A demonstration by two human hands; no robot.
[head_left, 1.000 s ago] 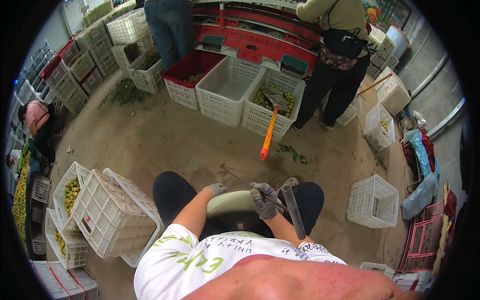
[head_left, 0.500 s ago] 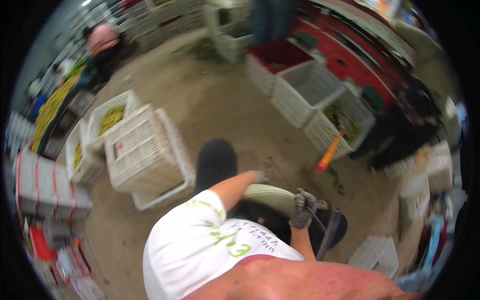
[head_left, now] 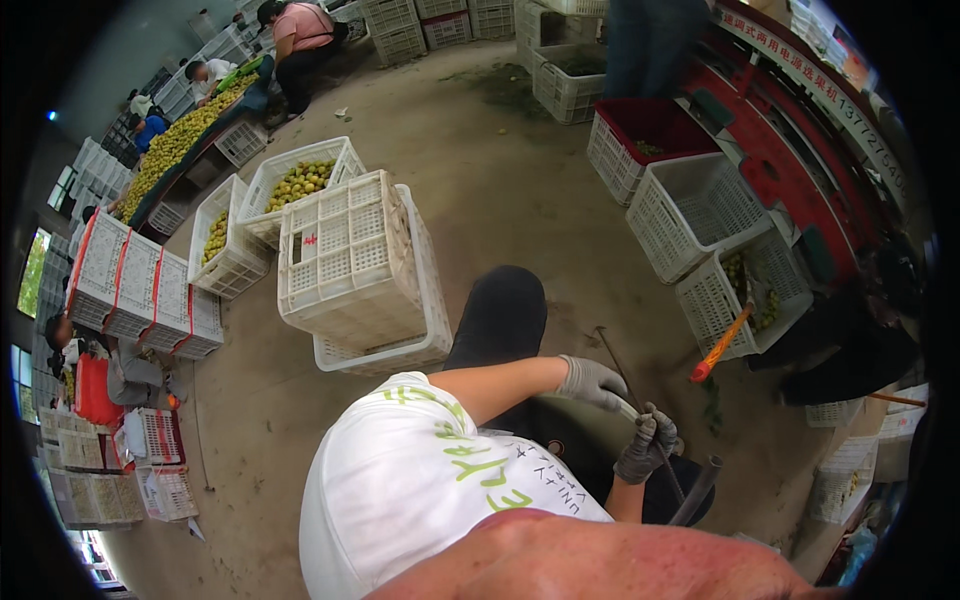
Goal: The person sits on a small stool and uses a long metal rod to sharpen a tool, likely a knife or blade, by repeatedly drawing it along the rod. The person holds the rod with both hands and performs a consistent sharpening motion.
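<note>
My right hand (head_left: 645, 446), in a grey work glove, is closed around a thin dark rod (head_left: 612, 352) with a short bent end. The rod slants from the floor side past my hand toward my lap. My left hand (head_left: 592, 383), gloved too, lies just left of the rod, fingers partly stretched and pointing toward my right hand. Beneath it shows a pale, smooth, curved thing (head_left: 628, 410), mostly covered by my hand and arm; its kind is unclear. Close to my right wrist a thicker grey tube (head_left: 697, 490) sticks up beside my dark-trousered leg.
Upturned white crates (head_left: 345, 255) stand ahead left, beside crates of yellow-green fruit (head_left: 300, 185). More crates (head_left: 690, 215) line a red machine (head_left: 765, 170) at right. An orange stick (head_left: 722, 343) leans on one. People sit by a fruit-covered table (head_left: 190, 125) at far left.
The view has swung left and sharpened. My left hand has come closer to my right hand, which still grips the rod. The pale curved thing shows far less of its surface.
</note>
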